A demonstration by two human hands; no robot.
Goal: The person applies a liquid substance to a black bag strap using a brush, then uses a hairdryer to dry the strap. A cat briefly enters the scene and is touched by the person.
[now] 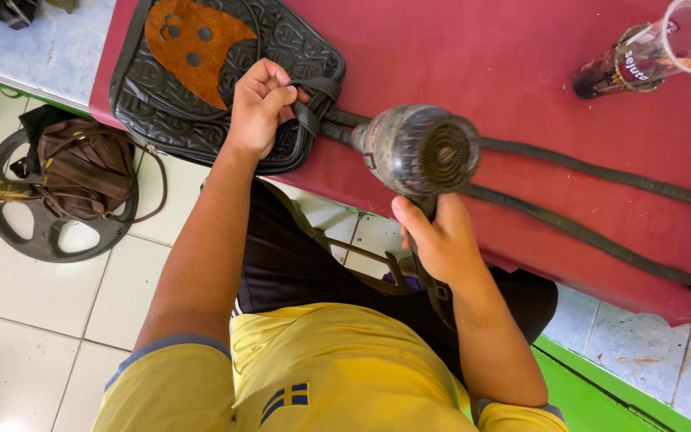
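**Heat close to the strap joint**

While the left hand (259, 108) has its fingers curled tight round the strap loop of the black embossed leather bag (225, 80) on the red cloth-covered surface (473, 56), the right hand (440, 240), right of the bag, fully grips a grey dusty hairdryer (417, 148). Hot air so near the bag could scorch leather or fingers.

Your left hand (259, 108) is extended forward with fingers curled shut; your right hand (440, 240) is clenched, forearm raised.

Prob. bag-repair wkshop: leather bags (225, 80), loose straps (601, 172), red worktable (481, 48).
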